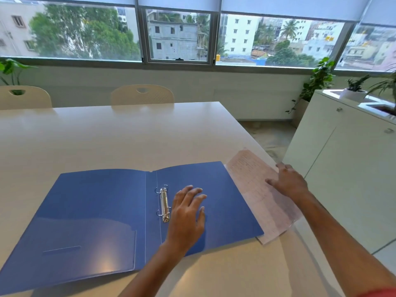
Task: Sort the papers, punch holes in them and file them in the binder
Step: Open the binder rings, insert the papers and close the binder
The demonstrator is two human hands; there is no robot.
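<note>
Blue glossy binder (102,213) lying open, metal rings (164,204) exposed; left hand (186,213) resting flat, fingers spread; right hand (288,182) pressing pinkish papers (255,181), fingers relaxed.

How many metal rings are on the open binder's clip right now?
2. One ring sits at the far end of the metal clip, the other ring near its close end, both just left of the left hand. None look hidden.

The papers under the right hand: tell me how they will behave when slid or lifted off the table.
The papers look thin and few, so they would likely flop when lifted by one edge. The table looks smooth and glossy, so they should slide easily under the right hand. They overhang the table's edge, so a push that way might tip them off.
</note>
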